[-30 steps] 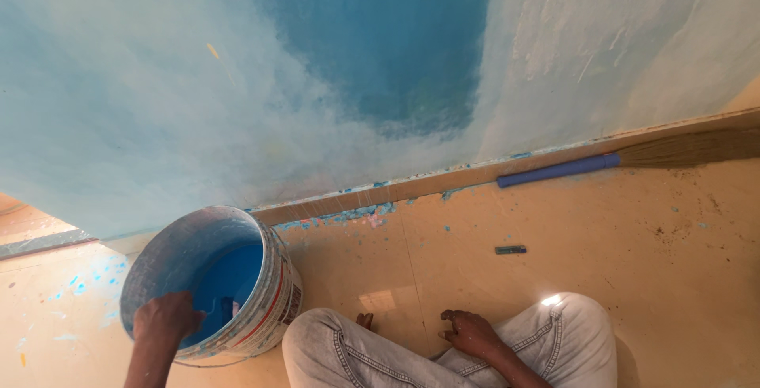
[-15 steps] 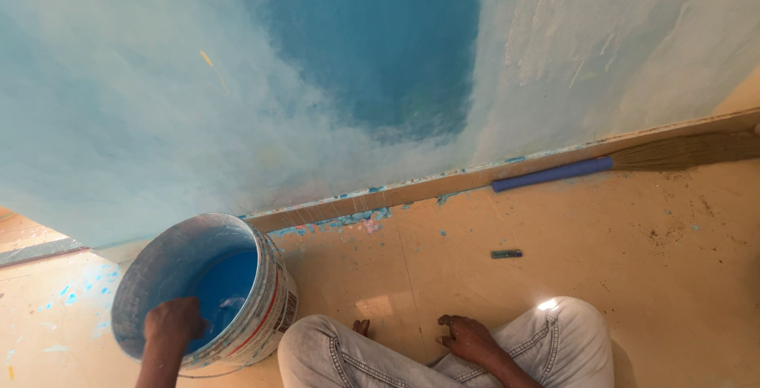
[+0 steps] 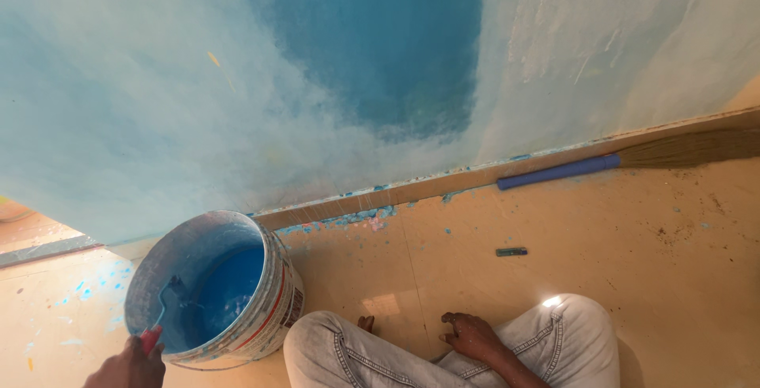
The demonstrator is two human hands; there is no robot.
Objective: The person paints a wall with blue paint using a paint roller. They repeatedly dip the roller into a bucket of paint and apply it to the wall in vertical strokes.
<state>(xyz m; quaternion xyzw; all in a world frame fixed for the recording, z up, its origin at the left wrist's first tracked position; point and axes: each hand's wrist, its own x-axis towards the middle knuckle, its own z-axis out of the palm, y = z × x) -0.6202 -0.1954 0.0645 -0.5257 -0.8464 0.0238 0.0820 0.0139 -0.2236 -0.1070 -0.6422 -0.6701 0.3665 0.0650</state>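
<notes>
Progress: wall (image 3: 119, 119) above the bucket (image 3: 273, 277) is showing one deep-blue patch (image 3: 380, 47), the rest looking pale | left hand (image 3: 127, 366) is gripping the roller handle (image 3: 150, 339), dipping it inside the bucket | right hand (image 3: 473, 336) is resting loose on the knee, right of the bucket.

— What is crowding the left hand (image 3: 127, 366)?

— The round white plastic bucket of blue paint (image 3: 273, 277) is sitting just beside the bent knee in pale grey jeans (image 3: 332, 348), leaving only a thin gap of tan tiled floor (image 3: 649, 277) between them. The roller's metal frame (image 3: 168, 297) is taking up the bucket's near side.

— And on the right?

— Floor is lying open from the knees out to the blue-painted wall (image 3: 158, 103). A long broom with a blue handle (image 3: 558, 173) is lying along the skirting, and a small dark stick-like object (image 3: 511, 252) is lying alone, well apart.
</notes>
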